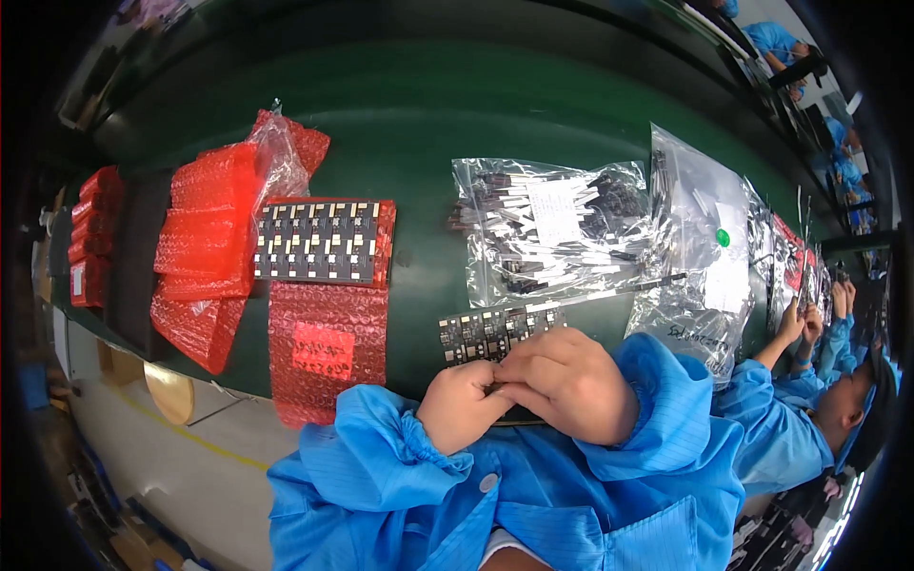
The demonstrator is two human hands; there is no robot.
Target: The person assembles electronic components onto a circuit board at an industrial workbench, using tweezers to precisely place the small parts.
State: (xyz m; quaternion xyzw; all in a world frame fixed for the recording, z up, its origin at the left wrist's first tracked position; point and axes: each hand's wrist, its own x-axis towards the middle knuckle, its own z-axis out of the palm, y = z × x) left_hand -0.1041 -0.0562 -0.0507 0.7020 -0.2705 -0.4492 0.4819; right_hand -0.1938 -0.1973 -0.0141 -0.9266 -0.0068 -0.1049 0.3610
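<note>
My left hand (461, 405) and my right hand (577, 388) meet at the table's near edge, fingers closed and thumbs together. Whatever they pinch is hidden between the fingertips. Just beyond them lies a dark circuit board panel (461, 333) with rows of small components, its near part covered by my hands. A thin flat cable (609, 293), pale along its length with a dark far end, stretches from the panel's far edge toward the right. Beyond it, a clear bag (514, 276) holds many similar black and white cables.
To the left, a stack of circuit board panels (319, 243) rests on red bubble wrap (328, 381), beside more red bubble bags (205, 243). Red packs (92, 238) stand farther left. Another clear bag (700, 276) lies at right, where a co-worker in blue (776, 419) sits close by.
</note>
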